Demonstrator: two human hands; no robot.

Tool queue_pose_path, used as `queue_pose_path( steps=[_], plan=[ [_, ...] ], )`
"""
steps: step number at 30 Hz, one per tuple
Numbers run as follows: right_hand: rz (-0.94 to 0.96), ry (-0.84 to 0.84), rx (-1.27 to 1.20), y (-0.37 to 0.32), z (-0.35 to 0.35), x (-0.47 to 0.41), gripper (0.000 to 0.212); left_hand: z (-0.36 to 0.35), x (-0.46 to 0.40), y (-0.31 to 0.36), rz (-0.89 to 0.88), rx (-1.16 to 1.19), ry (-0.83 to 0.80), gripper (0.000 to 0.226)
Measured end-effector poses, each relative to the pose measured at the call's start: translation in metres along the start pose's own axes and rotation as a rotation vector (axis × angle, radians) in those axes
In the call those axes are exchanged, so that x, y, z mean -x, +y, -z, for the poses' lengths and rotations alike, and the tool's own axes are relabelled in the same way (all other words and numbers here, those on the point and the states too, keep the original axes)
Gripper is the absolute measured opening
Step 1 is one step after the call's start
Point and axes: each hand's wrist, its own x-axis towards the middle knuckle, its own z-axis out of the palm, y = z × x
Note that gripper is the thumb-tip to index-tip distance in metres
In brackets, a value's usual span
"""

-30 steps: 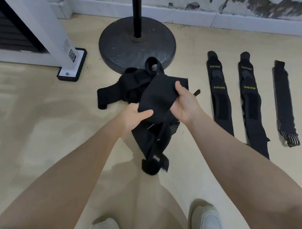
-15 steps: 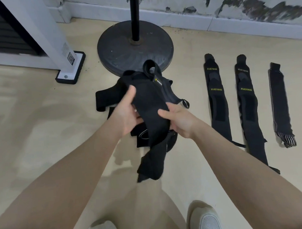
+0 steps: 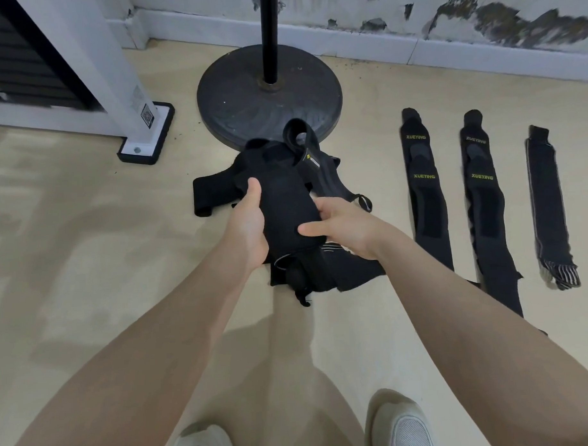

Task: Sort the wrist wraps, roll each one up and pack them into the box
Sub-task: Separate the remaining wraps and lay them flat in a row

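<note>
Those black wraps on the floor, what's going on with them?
A person is sorting them. Both hands, left hand and right hand, grip one black fabric wrist wrap lifted from a tangled black pile near the round dark stand base. Three long black wraps already lie flat in a row to the right. No box is in view.

Both bare forearms reach forward and down, converging in front of the person. The left hand point(image 3: 249, 224) is set edge-on, thumb up and stretched forward, its fingers out of sight behind the black wrap point(image 3: 285, 203) it holds. The right hand point(image 3: 342, 226) comes in from the other side, thumb lying flat across the near face of the wrap, fingers curled over its far edge. Wrists close together, elbows wide apart.
</note>
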Motion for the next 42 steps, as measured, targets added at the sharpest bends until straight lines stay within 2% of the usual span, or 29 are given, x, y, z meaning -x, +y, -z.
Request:
queue_pose_path(
  steps=[2,5,6,10,12,14,15,17,18,19,20,21,22,24,25,27,29,31,34,37,40,42],
  plan=[
    [0.008,-0.001,-0.036,-0.001,0.001,0.002,0.028,0.0,-0.002,0.001,0.004,0.104,0.027,0.058],
    [0.033,-0.011,-0.291,0.002,0.002,0.008,0.012,0.0,-0.007,0.006,-0.003,0.261,0.074,0.057],
    [0.034,-0.039,-0.309,0.004,0.003,0.01,0.011,0.001,-0.008,0.01,-0.023,0.307,0.094,0.054],
    [-0.055,-0.088,-0.15,0.007,0.006,0.018,0.015,0.012,-0.015,0.013,-0.063,0.509,0.147,0.044],
    [-0.02,-0.056,-0.172,0.004,0.003,0.018,0.013,0.016,-0.017,0.007,-0.044,0.518,0.084,0.046],
    [0.057,-0.031,-0.341,-0.003,-0.001,0.016,0.01,0.015,-0.014,0.002,0.015,0.356,0.007,0.05],
    [0.098,-0.01,-0.433,-0.006,-0.001,0.015,0.015,0.012,-0.012,0.0,0.039,0.191,0.015,0.053],
    [0.177,0.025,-0.555,-0.014,0.002,0.015,0.028,0.012,-0.017,-0.008,0.027,-0.233,0.211,0.056],
    [0.209,0.033,-0.603,-0.018,0.004,0.016,0.031,0.014,-0.018,-0.011,-0.07,-0.47,0.343,0.062],
    [0.226,0.034,-0.655,-0.02,0.006,0.016,0.033,0.017,-0.018,-0.014,-0.231,-0.644,0.378,0.064],
    [0.23,0.03,-0.715,-0.022,0.006,0.016,0.033,0.017,-0.02,-0.015,-0.387,-0.752,0.304,0.056],
    [0.233,0.014,-0.761,-0.024,0.005,0.016,0.032,0.016,-0.017,-0.016,-0.408,-0.723,0.149,0.043],
    [0.226,0.007,-0.801,-0.024,0.003,0.015,0.03,0.013,-0.013,-0.016,-0.304,-0.628,-0.031,0.041],
    [0.203,0.028,-0.861,-0.022,0.001,0.012,0.036,0.01,-0.008,-0.018,-0.076,-0.511,-0.297,0.062],
    [0.195,0.059,-0.894,-0.02,0.002,0.011,0.042,0.01,-0.007,-0.019,-0.048,-0.538,-0.315,0.063],
    [0.2,0.138,-0.976,-0.016,0.007,0.01,0.043,0.013,-0.007,-0.021,-0.07,-0.642,-0.324,0.043],
    [0.211,0.193,-1.046,-0.012,0.015,0.011,0.032,0.017,-0.003,-0.024,-0.126,-0.714,-0.408,0.02],
    [0.198,0.239,-1.093,-0.009,0.021,0.011,0.025,0.022,0.0,-0.026,-0.138,-0.713,-0.483,0.017],
    [0.094,0.282,-1.005,-0.008,0.021,0.011,0.031,0.021,-0.001,-0.029,-0.073,-0.639,-0.504,0.026],
    [0.028,0.268,-0.748,-0.008,0.02,0.008,0.027,0.019,-0.001,-0.025,0.039,-0.548,-0.38,0.024],
    [-0.028,0.446,-0.387,0.011,0.023,0.0,0.045,0.024,-0.008,-0.023,0.069,-0.554,-0.247,0.023],
    [-0.153,0.475,-0.076,0.035,0.022,-0.001,0.045,0.031,-0.016,-0.026,0.059,-0.549,-0.174,0.027]
  ],
)
